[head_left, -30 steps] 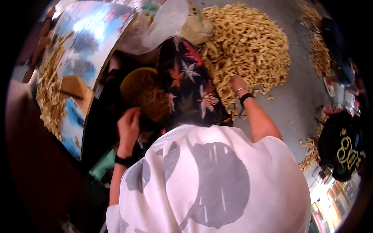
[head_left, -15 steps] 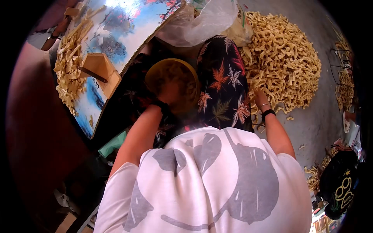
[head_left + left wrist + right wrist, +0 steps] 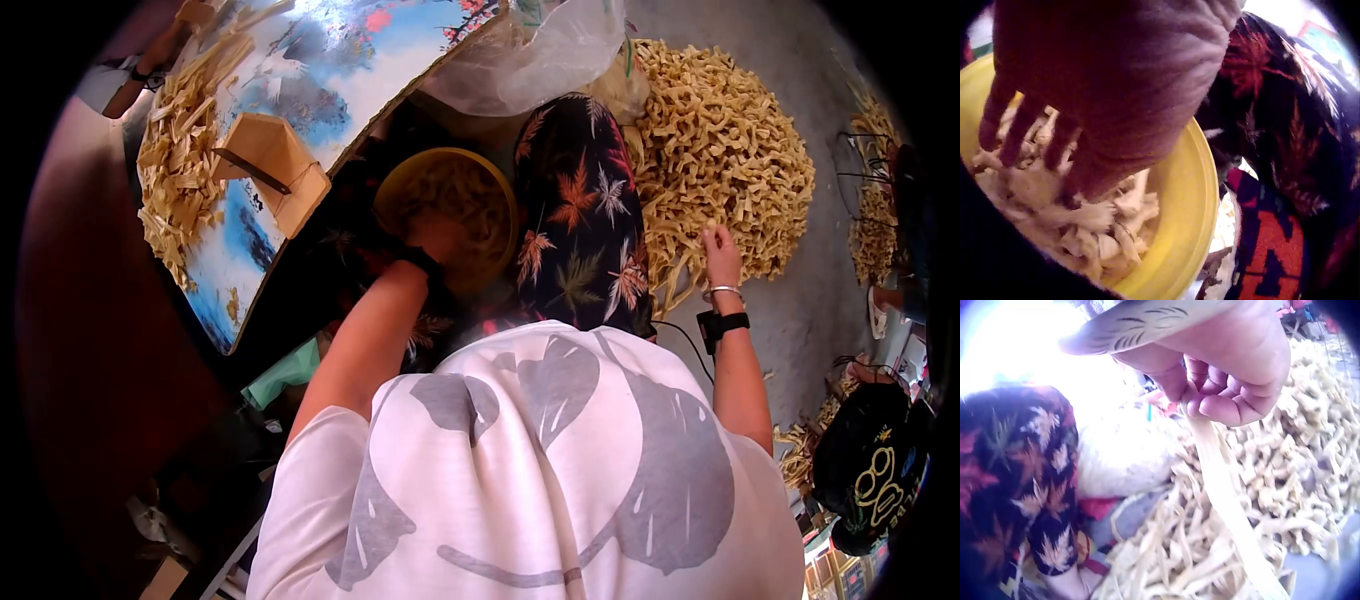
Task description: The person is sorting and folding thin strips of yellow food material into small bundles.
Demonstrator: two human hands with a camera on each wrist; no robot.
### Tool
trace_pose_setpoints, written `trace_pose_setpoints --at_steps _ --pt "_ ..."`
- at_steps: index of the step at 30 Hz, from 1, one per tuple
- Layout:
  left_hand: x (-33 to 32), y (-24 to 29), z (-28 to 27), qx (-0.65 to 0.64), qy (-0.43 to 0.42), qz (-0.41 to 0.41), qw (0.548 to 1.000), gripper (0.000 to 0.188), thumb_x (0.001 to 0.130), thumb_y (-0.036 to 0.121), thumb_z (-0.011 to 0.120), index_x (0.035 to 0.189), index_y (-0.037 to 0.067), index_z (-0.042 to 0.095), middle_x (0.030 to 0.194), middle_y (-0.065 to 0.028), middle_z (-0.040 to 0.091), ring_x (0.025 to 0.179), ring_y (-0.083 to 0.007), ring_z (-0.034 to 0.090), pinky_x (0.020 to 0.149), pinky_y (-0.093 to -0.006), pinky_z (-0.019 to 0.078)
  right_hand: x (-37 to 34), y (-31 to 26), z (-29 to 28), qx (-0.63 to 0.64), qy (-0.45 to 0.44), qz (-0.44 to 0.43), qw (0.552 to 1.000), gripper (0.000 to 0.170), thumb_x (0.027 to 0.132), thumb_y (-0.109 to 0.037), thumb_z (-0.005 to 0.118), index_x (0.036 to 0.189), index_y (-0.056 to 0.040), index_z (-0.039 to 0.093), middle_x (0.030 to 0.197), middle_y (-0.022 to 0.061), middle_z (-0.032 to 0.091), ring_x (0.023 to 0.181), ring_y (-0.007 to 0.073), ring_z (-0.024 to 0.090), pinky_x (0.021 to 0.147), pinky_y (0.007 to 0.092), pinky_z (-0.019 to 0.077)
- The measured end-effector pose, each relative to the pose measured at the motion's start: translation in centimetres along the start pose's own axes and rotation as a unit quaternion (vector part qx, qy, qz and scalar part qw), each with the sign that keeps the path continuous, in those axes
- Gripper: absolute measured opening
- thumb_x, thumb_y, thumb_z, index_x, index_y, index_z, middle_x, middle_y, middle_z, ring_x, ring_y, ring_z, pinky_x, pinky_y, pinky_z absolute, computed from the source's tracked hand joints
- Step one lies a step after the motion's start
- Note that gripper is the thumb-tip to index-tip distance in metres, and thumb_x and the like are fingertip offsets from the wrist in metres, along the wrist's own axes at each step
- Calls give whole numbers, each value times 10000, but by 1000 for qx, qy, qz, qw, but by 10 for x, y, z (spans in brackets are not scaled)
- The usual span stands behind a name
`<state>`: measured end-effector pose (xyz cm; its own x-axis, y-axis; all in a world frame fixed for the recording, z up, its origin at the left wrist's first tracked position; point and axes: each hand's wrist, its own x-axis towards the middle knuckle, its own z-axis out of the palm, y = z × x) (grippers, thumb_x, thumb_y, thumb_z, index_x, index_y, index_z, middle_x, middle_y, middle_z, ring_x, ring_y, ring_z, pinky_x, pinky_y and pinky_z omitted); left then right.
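Note:
My left hand (image 3: 442,238) reaches down into a yellow bucket (image 3: 1192,206) between the knees. Its fingers (image 3: 1019,134) hang spread and fairly straight over pale cut pieces (image 3: 1107,244) inside, some of them blurred. On the other side, my right hand (image 3: 722,258) is raised over the near edge of a big heap of pale yellow strips (image 3: 725,150). Thumb and fingertips pinch the end of one long flat strip (image 3: 1225,494), which hangs down past the heap in the right wrist view.
A painted board (image 3: 330,100) stands at the left, bearing a pile of strips (image 3: 180,150) and a wooden block with a blade (image 3: 275,165). Clear plastic bags (image 3: 520,70) lie ahead. Another person's arm (image 3: 150,60) shows far left; a black bag (image 3: 870,460) sits right.
My left hand went from beside the bucket down into it. My right hand rose from the heap's near edge and shifted right, now with a strip. The head view swung left.

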<state>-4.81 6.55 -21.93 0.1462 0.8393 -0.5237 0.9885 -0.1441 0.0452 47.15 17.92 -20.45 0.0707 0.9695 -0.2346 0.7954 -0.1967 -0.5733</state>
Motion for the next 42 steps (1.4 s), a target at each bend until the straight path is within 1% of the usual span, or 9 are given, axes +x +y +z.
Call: trace_pose_setpoints --at_steps 5,8,10,13,23,29,35,39,42 --pt "-25 3 -91 -43 -25 -38 998 211 888 179 585 916 42 744 924 -186 708 847 -358 691 760 -438 546 -31 -132 -62 272 7 -56 961 243 999 -228 572 1141 -53 662 756 -58 557 678 32 487 633 180 404" --pt "-47 46 -134 -293 175 48 939 314 965 276 558 917 9 717 881 -184 711 796 -336 692 736 -427 550 -80 -215 -74 288 -75 -167 940 247 1004 -141 523 1201 -75 655 760 -48 546 691 36 501 633 191 421" --pt "-64 73 -167 -673 3 18 740 442 1032 361 470 970 -23 682 923 -98 699 831 -199 672 773 -330 549 -107 -252 -66 201 -117 -282 931 262 962 -63 520 1193 -52 642 796 -5 536 689 72 536 625 222 442" --pt "-82 99 -198 -867 -183 46 461 457 1033 382 467 1122 -39 624 1027 -105 682 899 -173 659 809 -296 539 -135 -281 -46 199 -169 -331 907 215 909 -116 580 1099 -30 627 933 151 589 875 333 606 743 396 490" --pt "-86 149 -275 -801 -82 146 574 284 986 108 513 1214 -50 571 852 -51 639 722 -113 598 689 -245 502 -184 -264 -55 177 -250 -380 873 149 917 -228 621 934 -85 584 797 147 618 744 354 632 645 416 494" --pt "-148 84 -361 -769 127 414 470 312 972 128 470 1172 -92 565 661 19 430 559 -67 365 563 -229 329 -147 -137 -62 93 -126 -200 967 83 959 -122 563 968 -53 607 779 88 608 655 193 591 603 313 480" --pt "-221 20 -396 -739 344 368 448 386 957 144 467 1236 -122 459 698 18 386 629 -94 371 685 -268 354 -130 -13 -50 74 -57 -117 989 119 895 -10 556 999 -67 559 819 85 658 736 211 680 660 341 522" --pt "-254 -42 -423 -760 331 428 359 164 965 118 416 851 19 481 702 -30 381 659 -137 424 793 -316 429 -123 27 -51 79 -32 -91 992 157 889 -23 550 1024 -97 582 827 72 670 723 198 677 653 335 518" --pt "-241 -54 -422 -757 346 421 360 186 936 117 457 1024 -46 477 703 -15 374 674 -123 415 771 -292 421 -110 52 -58 13 -15 -46 999 144 887 -71 579 1026 -109 588 825 70 665 692 192 660 633 336 509"
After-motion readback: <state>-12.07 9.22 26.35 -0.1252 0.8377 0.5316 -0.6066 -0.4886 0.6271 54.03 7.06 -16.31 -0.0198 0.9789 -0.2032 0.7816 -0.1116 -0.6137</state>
